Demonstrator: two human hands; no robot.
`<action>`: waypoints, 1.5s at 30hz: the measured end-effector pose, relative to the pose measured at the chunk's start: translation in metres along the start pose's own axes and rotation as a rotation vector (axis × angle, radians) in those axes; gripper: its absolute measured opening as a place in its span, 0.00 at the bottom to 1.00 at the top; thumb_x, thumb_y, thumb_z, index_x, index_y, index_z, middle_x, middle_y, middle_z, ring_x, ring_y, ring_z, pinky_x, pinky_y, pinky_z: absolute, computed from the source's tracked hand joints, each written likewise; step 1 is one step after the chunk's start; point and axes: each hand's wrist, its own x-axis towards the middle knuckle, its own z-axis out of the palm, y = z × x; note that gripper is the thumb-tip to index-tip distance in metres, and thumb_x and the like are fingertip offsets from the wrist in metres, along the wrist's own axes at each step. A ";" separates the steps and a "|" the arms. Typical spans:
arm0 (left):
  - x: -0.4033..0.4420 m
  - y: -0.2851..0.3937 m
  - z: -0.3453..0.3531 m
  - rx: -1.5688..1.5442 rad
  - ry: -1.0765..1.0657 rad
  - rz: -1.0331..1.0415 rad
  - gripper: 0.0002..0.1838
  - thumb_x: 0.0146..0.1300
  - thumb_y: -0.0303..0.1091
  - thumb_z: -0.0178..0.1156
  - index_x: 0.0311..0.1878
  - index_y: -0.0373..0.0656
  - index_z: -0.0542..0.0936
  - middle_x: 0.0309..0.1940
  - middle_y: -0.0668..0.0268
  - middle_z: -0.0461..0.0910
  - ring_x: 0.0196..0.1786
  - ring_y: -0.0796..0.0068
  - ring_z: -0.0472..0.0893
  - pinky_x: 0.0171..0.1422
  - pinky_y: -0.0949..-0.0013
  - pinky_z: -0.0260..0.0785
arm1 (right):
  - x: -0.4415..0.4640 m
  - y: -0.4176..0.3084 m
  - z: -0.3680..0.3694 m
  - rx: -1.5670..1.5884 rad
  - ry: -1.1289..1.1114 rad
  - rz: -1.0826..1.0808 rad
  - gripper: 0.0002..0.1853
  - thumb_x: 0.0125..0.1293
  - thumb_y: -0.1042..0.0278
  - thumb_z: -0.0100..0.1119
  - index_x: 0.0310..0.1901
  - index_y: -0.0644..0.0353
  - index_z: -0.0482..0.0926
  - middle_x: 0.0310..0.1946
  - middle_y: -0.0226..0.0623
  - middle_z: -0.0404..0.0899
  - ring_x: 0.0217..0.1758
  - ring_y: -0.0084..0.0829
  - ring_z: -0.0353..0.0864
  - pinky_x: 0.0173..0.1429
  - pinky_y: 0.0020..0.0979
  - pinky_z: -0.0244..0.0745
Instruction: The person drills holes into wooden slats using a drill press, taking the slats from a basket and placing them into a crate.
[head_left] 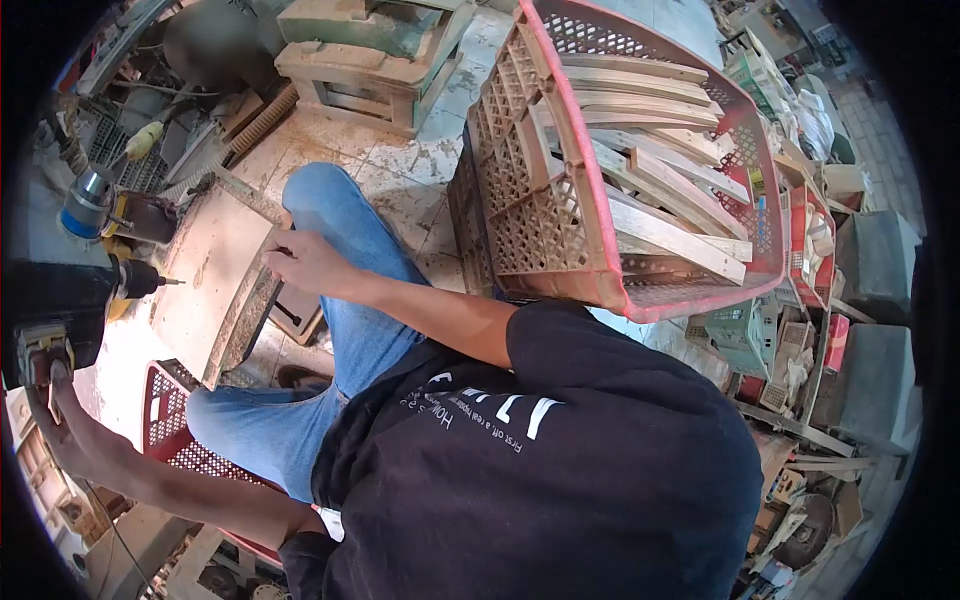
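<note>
At the far left my left hand (pixel 78 432) reaches up to a small switch box (pixel 45 352) on a dark machine (pixel 65 300). Its fingers are stretched out and apart, with the tips touching the box. A thin bit (pixel 172 282) sticks out of the machine's black chuck (pixel 138 279). My right hand (pixel 305 262) hovers by my raised knee, near the edge of a pale worktable (pixel 215 285). Its fingers are curled and pressed together; whatever they may hold is hidden.
A red-rimmed crate (pixel 600 215) of long wooden strips (pixel 675 190) stands beside me. A second red crate (pixel 165 420) sits by my other leg. Behind the table are a blue and silver machine head (pixel 88 203), a ribbed hose (pixel 262 128) and a wooden stand (pixel 365 85).
</note>
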 end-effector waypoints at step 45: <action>-0.110 -0.088 -0.026 -0.633 -0.204 -0.119 0.13 0.76 0.24 0.56 0.57 0.27 0.81 0.44 0.57 0.85 0.47 0.71 0.85 0.55 0.72 0.77 | -0.126 -0.440 -0.210 -1.119 0.643 -0.940 0.37 0.77 0.49 0.52 0.78 0.50 0.47 0.78 0.48 0.43 0.80 0.42 0.53 0.78 0.42 0.62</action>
